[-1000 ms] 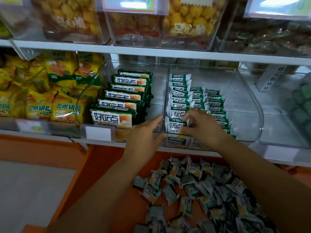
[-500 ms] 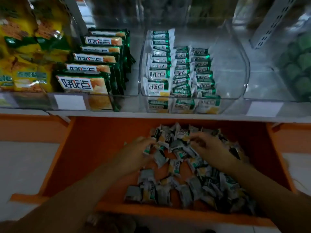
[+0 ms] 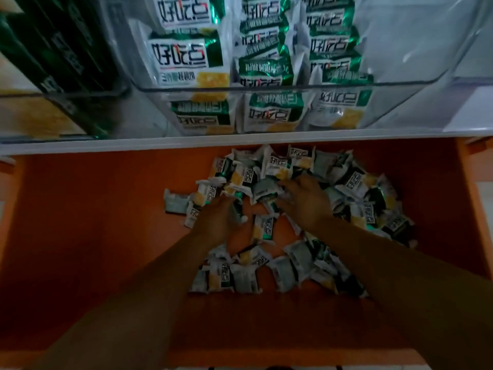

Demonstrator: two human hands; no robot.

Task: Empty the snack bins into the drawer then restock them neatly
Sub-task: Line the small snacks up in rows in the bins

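A loose pile of small green-and-white snack packets (image 3: 357, 182) lies in the open orange drawer (image 3: 93, 236). Both my hands are down in this pile. My left hand (image 3: 216, 217) curls its fingers round packets at the pile's left side. My right hand (image 3: 306, 198) lies on the middle of the pile, its fingers stretched over a grey packet. Above the drawer a clear plastic bin (image 3: 400, 82) holds the same packets (image 3: 186, 57) standing in three rows at its left and middle. The bin's right part is bare.
A second clear bin (image 3: 114, 97) at the upper left holds larger dark green packs (image 3: 53, 49). A white shelf edge (image 3: 106, 144) runs across between the bins and the drawer. The drawer's left half shows bare orange floor.
Both hands have come down from the clear bin's front row into the drawer's pile. The view has tilted down and closer, and the upper shelves have left the frame.
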